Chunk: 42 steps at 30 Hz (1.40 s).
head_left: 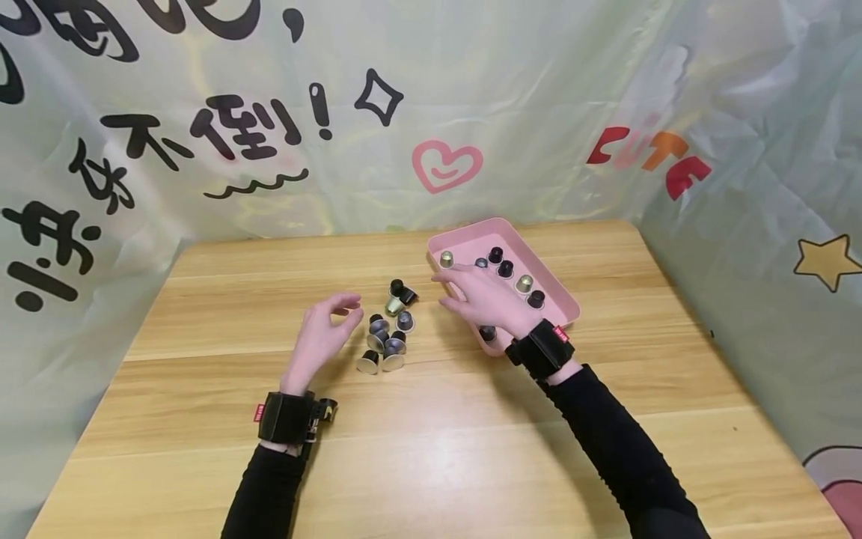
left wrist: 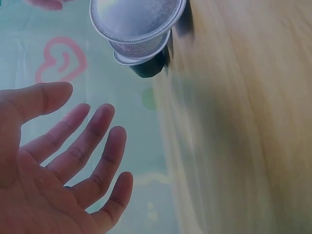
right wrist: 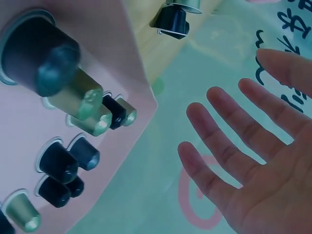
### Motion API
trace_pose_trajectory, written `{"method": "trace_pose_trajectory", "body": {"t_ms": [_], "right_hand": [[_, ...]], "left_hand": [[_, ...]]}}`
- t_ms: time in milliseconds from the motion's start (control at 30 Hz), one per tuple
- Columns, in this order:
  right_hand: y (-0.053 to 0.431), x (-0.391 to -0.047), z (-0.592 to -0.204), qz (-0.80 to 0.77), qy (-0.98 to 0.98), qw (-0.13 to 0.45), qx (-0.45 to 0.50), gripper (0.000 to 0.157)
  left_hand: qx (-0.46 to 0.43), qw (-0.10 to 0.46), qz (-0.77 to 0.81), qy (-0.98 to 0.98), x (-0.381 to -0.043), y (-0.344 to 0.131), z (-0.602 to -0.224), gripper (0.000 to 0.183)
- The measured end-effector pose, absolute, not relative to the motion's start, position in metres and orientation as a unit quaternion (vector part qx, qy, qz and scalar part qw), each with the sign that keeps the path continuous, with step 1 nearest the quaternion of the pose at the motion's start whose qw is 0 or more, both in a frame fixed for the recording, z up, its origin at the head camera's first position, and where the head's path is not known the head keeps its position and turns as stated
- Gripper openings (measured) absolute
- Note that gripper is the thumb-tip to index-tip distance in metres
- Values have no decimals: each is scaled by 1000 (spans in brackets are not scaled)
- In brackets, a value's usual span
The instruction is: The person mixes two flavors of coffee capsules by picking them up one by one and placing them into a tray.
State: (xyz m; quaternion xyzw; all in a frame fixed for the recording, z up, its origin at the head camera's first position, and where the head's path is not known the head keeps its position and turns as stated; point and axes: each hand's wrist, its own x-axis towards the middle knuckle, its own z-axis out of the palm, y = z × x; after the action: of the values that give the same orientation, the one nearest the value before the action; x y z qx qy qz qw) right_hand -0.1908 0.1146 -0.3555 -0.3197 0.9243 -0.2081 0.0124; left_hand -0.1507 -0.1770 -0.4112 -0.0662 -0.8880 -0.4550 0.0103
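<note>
A loose cluster of coffee capsules [head_left: 393, 359], black, dark blue-grey and pale green, lies on the wooden table. Just left of it my left hand [head_left: 323, 333] hovers with relaxed, slightly bent fingers and holds nothing. In the left wrist view a silver-lidded capsule [left wrist: 139, 17] is beyond the fingertips. Over the left side of a pink tray [head_left: 548, 278] is my right hand [head_left: 491, 298], fingers extended and nothing in its grasp. Inside the tray sit several capsules, among them a gold one [head_left: 524, 283] and a black one [head_left: 536, 299]; the hand hides part of the tray.
The tray stands at an angle near the table's back edge. A printed cloth [head_left: 364, 180] hangs behind the table [head_left: 431, 449] and along its sides. Each wrist wears a black strap [head_left: 288, 419] with a camera.
</note>
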Motion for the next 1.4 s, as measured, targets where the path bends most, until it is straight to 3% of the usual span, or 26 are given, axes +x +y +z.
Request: {"method": "trace_pose_trajectory", "body": {"t_ms": [333,733,1167,1400], "right_hand": [[97,-207,-347,-161,924,31,-345,43],[69,-234,-362,-110,922,109,-356,42],[44,-237,-366,-33,933,145,-327,46],[37,-240,-373,-9,933,141,-330,36]], "left_hand": [[-69,12,-455,-888,-150,-176,-411,39],[-69,16,-449,-891,-149,-175,-413,38],[-68,15,-455,-888,-149,-176,-414,38],[-65,8,-455,-888,-149,-176,-413,39]]}}
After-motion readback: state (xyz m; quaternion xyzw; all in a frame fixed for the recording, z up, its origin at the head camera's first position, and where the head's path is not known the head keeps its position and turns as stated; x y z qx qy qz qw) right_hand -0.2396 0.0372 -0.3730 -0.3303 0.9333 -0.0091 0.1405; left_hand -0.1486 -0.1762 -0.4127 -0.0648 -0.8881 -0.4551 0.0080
